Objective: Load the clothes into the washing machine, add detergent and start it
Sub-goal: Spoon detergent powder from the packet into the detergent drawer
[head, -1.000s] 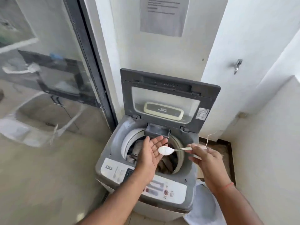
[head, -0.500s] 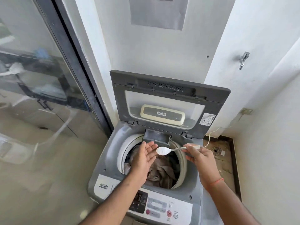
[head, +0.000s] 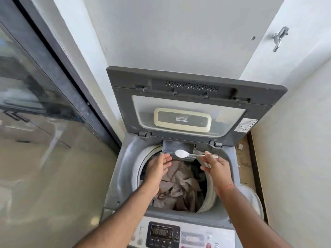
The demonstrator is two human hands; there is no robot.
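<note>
A grey top-loading washing machine (head: 123, 158) stands with its lid (head: 195, 104) raised. Beige and dark clothes (head: 177, 183) fill the drum. My right hand (head: 217, 167) grips a metal spoon (head: 195, 154) heaped with white detergent powder (head: 181, 153), held level at the front edge of the pulled-out detergent drawer (head: 176, 146) at the drum's back rim. Over the drum, my left hand (head: 159, 169) is cupped, palm up and fingers apart, just left of and below the spoon bowl. It holds nothing.
The control panel (head: 163, 233) with a lit display is at the bottom. A glass sliding door (head: 41, 108) runs along the left. White walls close in behind and right, with a metal tap (head: 278, 40) up high. A white basket (head: 254, 199) stands right of the machine.
Both hands have moved away from me toward the back of the drum, bringing the spoon of powder up to the detergent drawer. The camera has come closer and tilted down over the machine.
</note>
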